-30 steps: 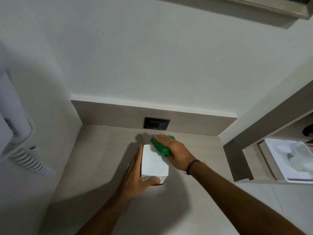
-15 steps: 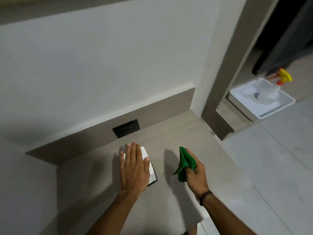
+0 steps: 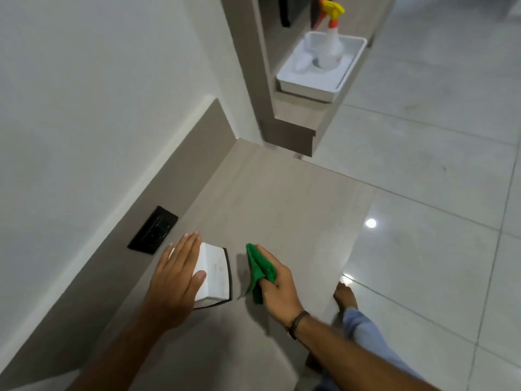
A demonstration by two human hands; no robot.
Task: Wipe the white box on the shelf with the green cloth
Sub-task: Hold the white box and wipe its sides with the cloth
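The white box (image 3: 214, 273) stands on the grey wood shelf (image 3: 282, 204), near the back wall. My left hand (image 3: 176, 280) lies flat over the box's left and top side, fingers stretched and thumb on its top. To the right of the box, my right hand (image 3: 277, 289) is closed around the bunched green cloth (image 3: 259, 270), which points up and away from the box with a gap between them. The cloth hangs just above the shelf surface.
A black socket plate (image 3: 153, 230) sits in the back panel left of the box. Farther right, a white tray (image 3: 310, 80) holding a spray bottle (image 3: 329, 43) rests on a lower ledge. Glossy floor tiles (image 3: 437, 193), my foot (image 3: 345, 296) and trouser leg lie to the right.
My right hand has lifted the green cloth off the box and pulled it to the right. My left hand went from gripping the box's side to lying over it. The view swung right.
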